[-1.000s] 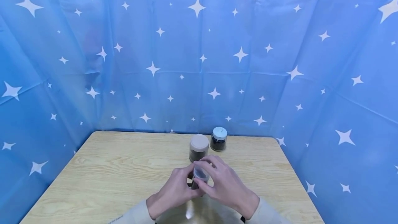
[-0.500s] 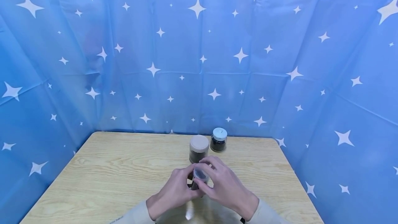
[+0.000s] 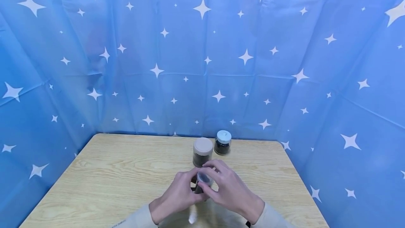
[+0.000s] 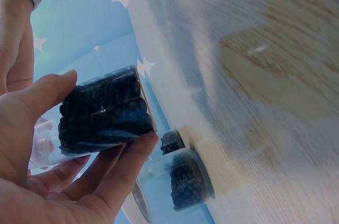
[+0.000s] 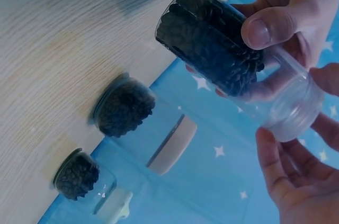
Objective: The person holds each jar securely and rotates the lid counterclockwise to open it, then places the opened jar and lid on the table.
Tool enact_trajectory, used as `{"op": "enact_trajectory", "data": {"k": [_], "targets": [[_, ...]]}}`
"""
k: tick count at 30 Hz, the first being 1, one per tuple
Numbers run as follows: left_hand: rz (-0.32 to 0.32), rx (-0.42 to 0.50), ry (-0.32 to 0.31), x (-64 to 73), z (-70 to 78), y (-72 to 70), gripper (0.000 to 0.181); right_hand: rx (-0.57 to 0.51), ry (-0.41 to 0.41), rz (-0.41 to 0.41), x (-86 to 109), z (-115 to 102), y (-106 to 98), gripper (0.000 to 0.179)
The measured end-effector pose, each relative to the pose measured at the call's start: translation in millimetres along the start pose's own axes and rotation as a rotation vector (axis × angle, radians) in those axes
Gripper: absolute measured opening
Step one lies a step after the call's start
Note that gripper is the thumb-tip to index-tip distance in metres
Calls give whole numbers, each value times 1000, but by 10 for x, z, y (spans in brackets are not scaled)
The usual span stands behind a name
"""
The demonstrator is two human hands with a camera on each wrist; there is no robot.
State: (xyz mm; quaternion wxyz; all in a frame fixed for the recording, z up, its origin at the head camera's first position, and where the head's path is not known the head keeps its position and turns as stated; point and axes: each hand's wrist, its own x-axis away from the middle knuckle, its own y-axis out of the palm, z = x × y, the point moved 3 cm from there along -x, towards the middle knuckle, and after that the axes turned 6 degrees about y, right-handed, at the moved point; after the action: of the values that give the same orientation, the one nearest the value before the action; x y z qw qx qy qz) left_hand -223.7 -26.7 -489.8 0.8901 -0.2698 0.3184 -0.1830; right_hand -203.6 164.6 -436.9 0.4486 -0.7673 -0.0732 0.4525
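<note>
Jar [image 5: 209,44] with clear wall, filled for the most part with small dark pieces, is held by two hands of a person, a little above the worktop [image 3: 110,175]. The left hand [image 3: 177,191] carries the body of it: its fingers [image 4: 132,166] go around the wall, while its thumb presses from the other side. The right hand [image 3: 232,189] keeps its fingers [image 5: 273,155] narrow and curled around the upper end of this jar (the clear part above the dark pieces), pinching it from opposite sides. Behind the hands, a larger jar [image 3: 201,160] with a pale beige lid [image 3: 203,145] stands upright on the worktop, and near it, on the right and farther back, stands a smaller jar [image 3: 222,147] with a light blue lid [image 3: 224,136]. Both standing jars contain dark pieces in their lower part. Pale sleeves [image 3: 139,217] cover the forearms, and a blue curtain [image 3: 177,52] with white stars hangs behind the worktop and along its two sides.
</note>
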Motion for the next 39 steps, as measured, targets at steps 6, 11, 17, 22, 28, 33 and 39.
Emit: {"op": "enact_trajectory", "data": {"k": [6,11,17,22,28,33,39], "targets": [[1,-1,3,2,-12,-1,56,-22,-7,-7,-1,8,-9,35],[6,8,8,8,-21,1,53,-42,-7,-23,-9,21,-8,36],[-11,35,-1,8,-33,-12,50,-65,2,-61,-18,44,-9,37],[-19,32,-8,6,-35,-24,49,-104,20,-107,-32,63,-16,37],[-16,8,4,12,-23,-18,47,-129,-41,-122,-57,73,-29,37],[-7,-12,6,6,-19,-17,47,-162,-96,-148,-85,89,-45,35],[-11,-6,11,16,-26,-16,52,-191,-151,-198,-108,113,-54,36]]}}
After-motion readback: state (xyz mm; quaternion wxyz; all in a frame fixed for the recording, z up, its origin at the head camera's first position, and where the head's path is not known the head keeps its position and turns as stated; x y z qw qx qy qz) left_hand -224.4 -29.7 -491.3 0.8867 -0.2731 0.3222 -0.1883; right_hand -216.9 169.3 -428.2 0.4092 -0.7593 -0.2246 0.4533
